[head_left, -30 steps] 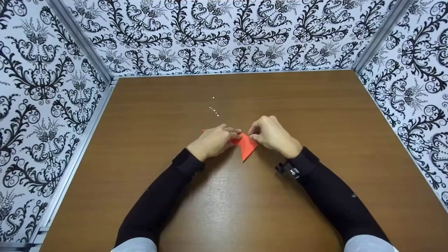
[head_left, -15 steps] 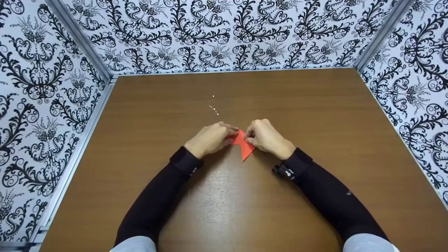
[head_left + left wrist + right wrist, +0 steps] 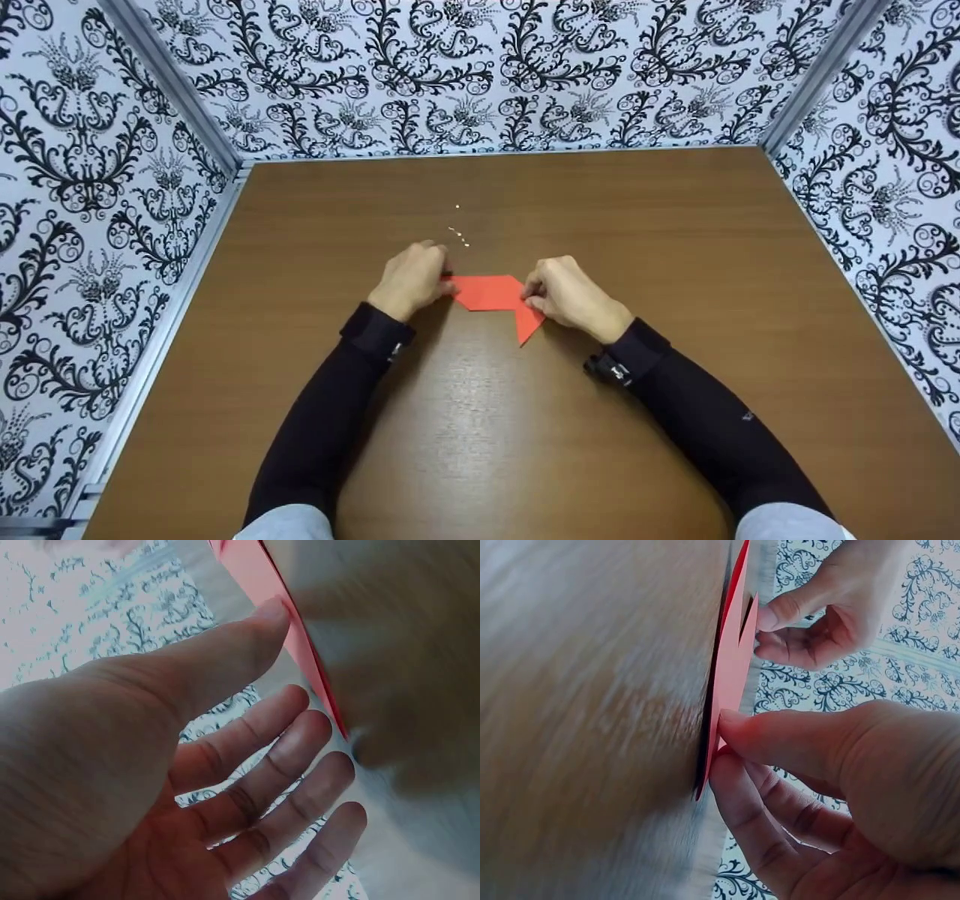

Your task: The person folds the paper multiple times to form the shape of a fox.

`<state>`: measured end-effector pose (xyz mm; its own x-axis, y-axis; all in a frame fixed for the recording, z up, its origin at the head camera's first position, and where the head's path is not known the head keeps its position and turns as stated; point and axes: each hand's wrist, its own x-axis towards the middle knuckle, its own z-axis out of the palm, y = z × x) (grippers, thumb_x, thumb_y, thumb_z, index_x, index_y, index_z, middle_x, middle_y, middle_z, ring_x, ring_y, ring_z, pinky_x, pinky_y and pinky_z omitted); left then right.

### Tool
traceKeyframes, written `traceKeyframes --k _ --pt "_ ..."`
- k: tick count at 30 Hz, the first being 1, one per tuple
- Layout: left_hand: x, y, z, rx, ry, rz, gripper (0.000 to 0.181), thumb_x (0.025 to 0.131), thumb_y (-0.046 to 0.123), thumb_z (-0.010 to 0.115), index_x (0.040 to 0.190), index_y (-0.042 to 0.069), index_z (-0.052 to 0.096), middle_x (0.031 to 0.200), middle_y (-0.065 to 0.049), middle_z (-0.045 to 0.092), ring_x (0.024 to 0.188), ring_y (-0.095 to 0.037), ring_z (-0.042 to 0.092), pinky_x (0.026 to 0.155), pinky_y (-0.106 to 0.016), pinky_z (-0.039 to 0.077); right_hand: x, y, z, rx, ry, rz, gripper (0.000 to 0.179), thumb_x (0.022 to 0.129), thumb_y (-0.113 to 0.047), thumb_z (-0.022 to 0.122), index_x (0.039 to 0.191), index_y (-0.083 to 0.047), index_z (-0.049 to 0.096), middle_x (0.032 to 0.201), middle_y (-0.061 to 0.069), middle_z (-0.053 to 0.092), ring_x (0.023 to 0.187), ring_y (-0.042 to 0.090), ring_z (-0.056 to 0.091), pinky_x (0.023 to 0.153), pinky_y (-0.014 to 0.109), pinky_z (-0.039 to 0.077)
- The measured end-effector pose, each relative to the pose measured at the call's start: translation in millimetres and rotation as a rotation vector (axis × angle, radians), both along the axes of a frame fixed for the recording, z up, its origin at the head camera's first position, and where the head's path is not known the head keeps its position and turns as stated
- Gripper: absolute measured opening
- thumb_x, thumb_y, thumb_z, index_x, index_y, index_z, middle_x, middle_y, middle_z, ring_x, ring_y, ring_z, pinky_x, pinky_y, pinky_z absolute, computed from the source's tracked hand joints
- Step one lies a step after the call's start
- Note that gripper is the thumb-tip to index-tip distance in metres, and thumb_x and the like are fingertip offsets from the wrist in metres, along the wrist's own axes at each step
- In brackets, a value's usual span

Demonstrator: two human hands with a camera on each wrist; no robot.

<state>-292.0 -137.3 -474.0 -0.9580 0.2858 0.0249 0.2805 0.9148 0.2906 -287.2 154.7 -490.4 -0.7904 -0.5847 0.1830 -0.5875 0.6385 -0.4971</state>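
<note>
A folded sheet of orange-red paper (image 3: 487, 292) lies near the middle of the table, with a long flat strip to the left and a pointed flap hanging toward the person on the right. My left hand (image 3: 412, 277) is at the strip's left end. In the left wrist view its thumb (image 3: 274, 622) touches the paper (image 3: 304, 645), while the other fingers reach out nearly straight, apart from the thumb. At the right end, my right hand (image 3: 574, 296) pinches the paper's edge. The right wrist view has thumb and forefinger meeting on the red paper (image 3: 731, 667).
Several small pale specks (image 3: 460, 236) lie on the brown wooden table (image 3: 465, 420) beyond the left hand. Walls with black-and-white scroll patterns (image 3: 465, 75) and metal posts (image 3: 169, 82) border the table at the back and sides.
My left hand has slid left along the paper, uncovering its long strip. The right hand first moved slightly left onto the paper and then stayed there.
</note>
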Motion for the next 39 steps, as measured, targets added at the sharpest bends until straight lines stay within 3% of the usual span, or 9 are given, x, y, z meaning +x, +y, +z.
traceKeyframes --k 12,20,30,39 --pt "-7.7 -7.9 -5.5 0.051 -0.075 -0.001 0.025 0.099 0.031 0.097 0.101 0.008 0.087 0.115 -0.014 0.078 0.110 -0.032 0.074 0.098 -0.051 0.065 -0.3 0 0.0 -0.014 0.019 0.008 0.008 0.097 0.002 0.089 0.097 -0.005 0.093 0.096 0.015 0.086 0.090 0.031 0.082 0.079 0.045 0.070" --pt "-10.1 -7.2 -7.7 0.090 -0.107 -0.010 0.027 0.099 0.025 0.096 0.115 0.006 0.084 0.120 -0.016 0.078 0.115 -0.035 0.074 0.103 -0.053 0.063 0.6 -2 0.8 -0.004 -0.001 -0.011 0.007 0.097 0.001 0.088 0.098 -0.004 0.093 0.097 0.016 0.086 0.090 0.031 0.082 0.079 0.044 0.069" --pt "-8.1 -10.6 -5.8 0.088 -0.129 -0.054 0.021 0.106 0.027 0.089 0.112 0.008 0.086 0.122 -0.015 0.078 0.119 -0.033 0.072 0.105 -0.051 0.063 0.3 -2 -1.7 0.015 0.024 -0.014 0.009 0.097 0.000 0.087 0.095 -0.006 0.093 0.096 0.012 0.085 0.088 0.028 0.080 0.077 0.042 0.067" --pt "-13.9 -11.5 -3.8 0.194 -0.198 -0.085 0.009 0.104 0.015 0.082 0.108 0.008 0.079 0.107 -0.008 0.079 0.095 -0.022 0.068 0.089 -0.038 0.058 1.1 -2 0.8 0.023 0.013 -0.020 0.009 0.098 0.001 0.087 0.097 -0.006 0.093 0.097 0.014 0.086 0.091 0.030 0.080 0.080 0.044 0.067"
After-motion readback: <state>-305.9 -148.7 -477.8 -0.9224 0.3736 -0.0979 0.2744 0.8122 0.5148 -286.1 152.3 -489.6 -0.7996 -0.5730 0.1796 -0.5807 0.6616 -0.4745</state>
